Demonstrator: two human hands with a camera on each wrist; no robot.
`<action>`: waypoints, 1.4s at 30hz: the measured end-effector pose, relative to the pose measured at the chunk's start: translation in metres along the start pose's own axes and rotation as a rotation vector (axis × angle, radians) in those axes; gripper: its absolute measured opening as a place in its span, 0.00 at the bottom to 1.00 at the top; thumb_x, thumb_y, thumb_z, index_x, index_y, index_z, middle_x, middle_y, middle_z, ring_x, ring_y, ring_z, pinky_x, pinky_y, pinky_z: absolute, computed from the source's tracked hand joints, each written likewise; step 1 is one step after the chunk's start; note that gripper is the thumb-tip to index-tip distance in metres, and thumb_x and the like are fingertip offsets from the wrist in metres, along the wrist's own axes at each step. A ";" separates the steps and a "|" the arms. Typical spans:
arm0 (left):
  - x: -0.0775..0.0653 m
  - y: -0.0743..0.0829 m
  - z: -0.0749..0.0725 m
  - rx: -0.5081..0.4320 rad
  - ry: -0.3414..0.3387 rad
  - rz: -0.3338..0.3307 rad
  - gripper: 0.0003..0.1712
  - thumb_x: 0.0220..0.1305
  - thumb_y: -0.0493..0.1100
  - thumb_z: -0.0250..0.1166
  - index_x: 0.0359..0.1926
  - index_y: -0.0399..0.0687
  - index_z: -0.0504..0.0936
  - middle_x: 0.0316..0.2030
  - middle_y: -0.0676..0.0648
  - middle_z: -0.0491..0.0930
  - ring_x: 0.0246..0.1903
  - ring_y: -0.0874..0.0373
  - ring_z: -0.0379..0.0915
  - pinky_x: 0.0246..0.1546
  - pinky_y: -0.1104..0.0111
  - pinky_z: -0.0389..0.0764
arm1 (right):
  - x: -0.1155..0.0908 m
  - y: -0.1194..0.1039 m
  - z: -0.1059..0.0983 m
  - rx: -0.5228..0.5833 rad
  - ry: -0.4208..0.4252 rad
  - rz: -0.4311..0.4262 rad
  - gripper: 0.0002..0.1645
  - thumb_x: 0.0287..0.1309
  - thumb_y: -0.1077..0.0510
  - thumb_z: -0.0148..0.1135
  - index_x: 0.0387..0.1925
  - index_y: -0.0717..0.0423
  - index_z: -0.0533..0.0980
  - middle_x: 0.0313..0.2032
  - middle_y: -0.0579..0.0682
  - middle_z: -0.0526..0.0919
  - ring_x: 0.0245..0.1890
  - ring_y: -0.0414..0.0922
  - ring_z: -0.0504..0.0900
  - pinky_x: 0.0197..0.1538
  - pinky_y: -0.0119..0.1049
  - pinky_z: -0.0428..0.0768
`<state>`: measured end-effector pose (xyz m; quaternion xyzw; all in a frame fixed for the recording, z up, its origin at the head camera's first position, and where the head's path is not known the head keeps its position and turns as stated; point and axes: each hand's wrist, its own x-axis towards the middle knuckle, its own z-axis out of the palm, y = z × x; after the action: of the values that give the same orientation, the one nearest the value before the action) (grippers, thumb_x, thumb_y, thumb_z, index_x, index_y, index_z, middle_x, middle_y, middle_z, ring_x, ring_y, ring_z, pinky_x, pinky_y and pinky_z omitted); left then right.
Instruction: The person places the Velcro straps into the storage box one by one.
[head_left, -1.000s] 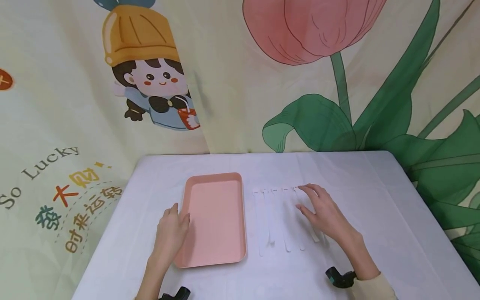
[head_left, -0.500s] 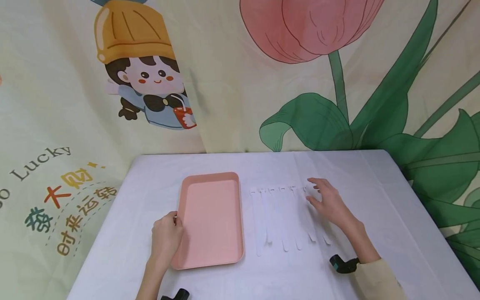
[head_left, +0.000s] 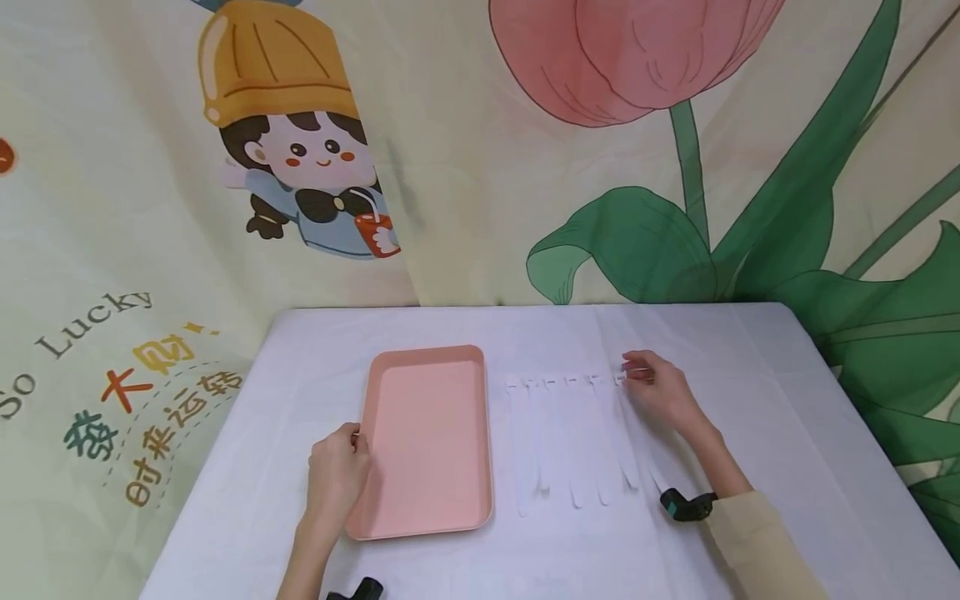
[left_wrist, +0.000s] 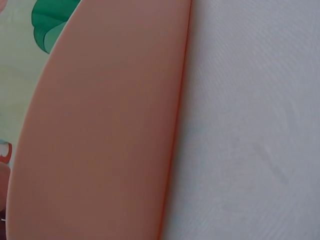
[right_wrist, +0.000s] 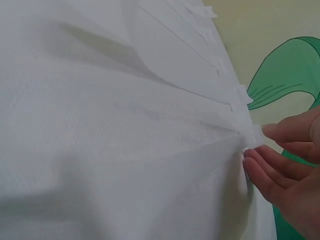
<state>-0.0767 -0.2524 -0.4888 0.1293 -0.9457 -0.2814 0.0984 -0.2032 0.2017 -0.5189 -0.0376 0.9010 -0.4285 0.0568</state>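
A pink rectangular tray (head_left: pixel 429 442) lies on the table, and my left hand (head_left: pixel 339 471) grips its left rim with curled fingers. In the left wrist view the tray wall (left_wrist: pixel 100 120) fills the left half, and most of that hand is out of frame. To the right of the tray, several thin white strips (head_left: pixel 628 475) with small tabs lie side by side. My right hand (head_left: pixel 662 390) is at the far end of the rightmost strip. In the right wrist view its thumb and fingers pinch that strip's white tab (right_wrist: pixel 257 133).
A white cloth covers the table (head_left: pixel 555 558), whose far edge meets a printed curtain (head_left: pixel 450 167) with a tulip and a cartoon figure. Black wrist cameras (head_left: pixel 686 505) sit on both wrists.
My right hand has moved right along the row to the last strip and its fingers have closed. My left hand has gone from relaxed fingers over the tray's edge to gripping the rim.
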 end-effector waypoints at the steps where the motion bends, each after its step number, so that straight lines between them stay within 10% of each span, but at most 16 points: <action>1: 0.000 0.000 0.000 -0.004 -0.002 0.001 0.14 0.67 0.30 0.56 0.47 0.24 0.83 0.34 0.32 0.86 0.32 0.40 0.84 0.33 0.49 0.83 | 0.000 0.001 -0.001 0.006 0.000 0.007 0.26 0.69 0.65 0.60 0.67 0.62 0.70 0.58 0.65 0.80 0.58 0.61 0.80 0.62 0.56 0.79; 21: -0.003 -0.007 0.001 -0.003 0.009 0.006 0.13 0.66 0.29 0.57 0.45 0.23 0.83 0.34 0.30 0.85 0.31 0.40 0.83 0.32 0.49 0.83 | -0.006 0.002 0.000 0.124 0.036 0.054 0.15 0.71 0.61 0.62 0.55 0.63 0.80 0.46 0.62 0.86 0.37 0.47 0.86 0.41 0.34 0.86; 42: 0.004 -0.004 0.001 -0.025 -0.033 -0.009 0.10 0.68 0.30 0.56 0.42 0.26 0.82 0.30 0.35 0.84 0.26 0.46 0.80 0.27 0.56 0.80 | -0.029 -0.035 -0.042 0.225 0.028 -0.002 0.24 0.71 0.49 0.64 0.58 0.62 0.79 0.51 0.64 0.83 0.39 0.51 0.84 0.40 0.37 0.87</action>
<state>-0.0802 -0.2562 -0.4909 0.1278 -0.9430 -0.2958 0.0828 -0.1794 0.2155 -0.4638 -0.0259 0.8479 -0.5273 0.0476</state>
